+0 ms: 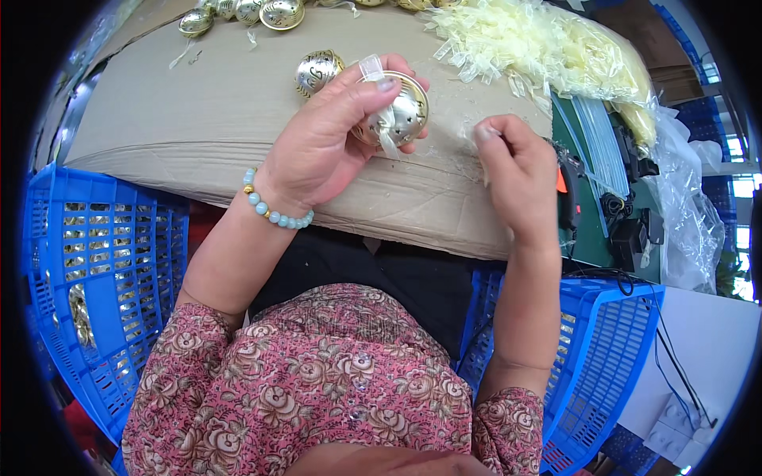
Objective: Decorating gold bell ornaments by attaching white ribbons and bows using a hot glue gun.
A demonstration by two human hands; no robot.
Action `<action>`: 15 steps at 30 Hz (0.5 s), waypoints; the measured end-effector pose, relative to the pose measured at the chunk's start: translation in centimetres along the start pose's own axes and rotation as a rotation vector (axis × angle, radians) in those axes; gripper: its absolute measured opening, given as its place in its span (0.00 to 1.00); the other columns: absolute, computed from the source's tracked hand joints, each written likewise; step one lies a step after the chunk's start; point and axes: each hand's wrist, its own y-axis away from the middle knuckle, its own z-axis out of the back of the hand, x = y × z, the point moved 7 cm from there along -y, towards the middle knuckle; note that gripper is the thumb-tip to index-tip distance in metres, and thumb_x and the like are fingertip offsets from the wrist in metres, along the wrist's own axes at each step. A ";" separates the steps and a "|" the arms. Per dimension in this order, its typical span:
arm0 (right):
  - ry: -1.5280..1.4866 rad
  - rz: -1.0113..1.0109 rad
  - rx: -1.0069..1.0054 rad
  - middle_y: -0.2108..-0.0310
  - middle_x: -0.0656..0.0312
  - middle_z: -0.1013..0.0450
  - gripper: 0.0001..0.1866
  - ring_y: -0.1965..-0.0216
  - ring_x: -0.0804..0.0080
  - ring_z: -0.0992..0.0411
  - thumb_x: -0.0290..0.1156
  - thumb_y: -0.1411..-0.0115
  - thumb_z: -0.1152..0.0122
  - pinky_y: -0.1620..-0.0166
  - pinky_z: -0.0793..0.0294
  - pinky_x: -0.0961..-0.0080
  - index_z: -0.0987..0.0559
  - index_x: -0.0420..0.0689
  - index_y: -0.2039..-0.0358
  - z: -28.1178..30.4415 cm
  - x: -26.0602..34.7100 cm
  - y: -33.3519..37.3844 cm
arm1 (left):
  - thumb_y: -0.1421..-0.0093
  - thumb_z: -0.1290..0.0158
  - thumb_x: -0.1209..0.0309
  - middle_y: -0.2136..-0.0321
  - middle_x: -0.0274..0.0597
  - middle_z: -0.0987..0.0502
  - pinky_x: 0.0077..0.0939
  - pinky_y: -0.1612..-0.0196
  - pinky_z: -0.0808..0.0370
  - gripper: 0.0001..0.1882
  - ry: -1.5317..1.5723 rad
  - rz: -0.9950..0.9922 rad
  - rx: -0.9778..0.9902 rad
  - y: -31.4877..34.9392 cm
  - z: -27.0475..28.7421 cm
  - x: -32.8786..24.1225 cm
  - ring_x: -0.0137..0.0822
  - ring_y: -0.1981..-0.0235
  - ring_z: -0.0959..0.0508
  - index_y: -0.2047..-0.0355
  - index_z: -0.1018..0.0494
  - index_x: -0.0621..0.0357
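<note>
Cardboard sheet [214, 99], brown, spread ahead of the person. Blue basket [111, 184], at left. Ribbon heap [516, 40], pale yellow, far right. Left hand [325, 131], clasping the ball. Right hand [520, 170], curled, thumb against forefinger; contents indiscernible. Ball [409, 111], metallic, above the cardboard. Ribbon [387, 135], pale, against the ball.
</note>
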 end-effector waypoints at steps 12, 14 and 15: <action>-0.465 -0.036 0.094 0.74 0.71 0.33 0.09 0.71 0.86 0.40 0.32 0.38 0.47 0.67 0.41 0.88 0.24 0.38 0.68 0.3 1.9 2.0 | 0.39 0.50 0.67 0.67 0.34 0.25 0.22 0.68 0.27 0.12 0.020 0.152 0.127 0.6 -3.0 1.8 0.25 0.68 0.25 0.56 0.31 0.56; -0.466 0.021 0.016 0.73 0.68 0.32 0.08 0.71 0.85 0.39 0.30 0.39 0.48 0.66 0.41 0.87 0.25 0.38 0.68 1.0 2.2 2.5 | 0.39 0.50 0.67 0.68 0.34 0.26 0.23 0.67 0.26 0.12 0.037 0.151 0.080 0.5 -3.0 1.8 0.25 0.68 0.25 0.56 0.31 0.56; -0.472 0.026 0.024 0.73 0.68 0.32 0.08 0.71 0.85 0.39 0.30 0.39 0.48 0.66 0.41 0.87 0.25 0.38 0.68 1.0 2.6 2.9 | 0.38 0.50 0.66 0.68 0.33 0.26 0.23 0.67 0.26 0.12 0.057 0.151 0.035 0.4 -2.8 1.8 0.25 0.68 0.25 0.57 0.31 0.56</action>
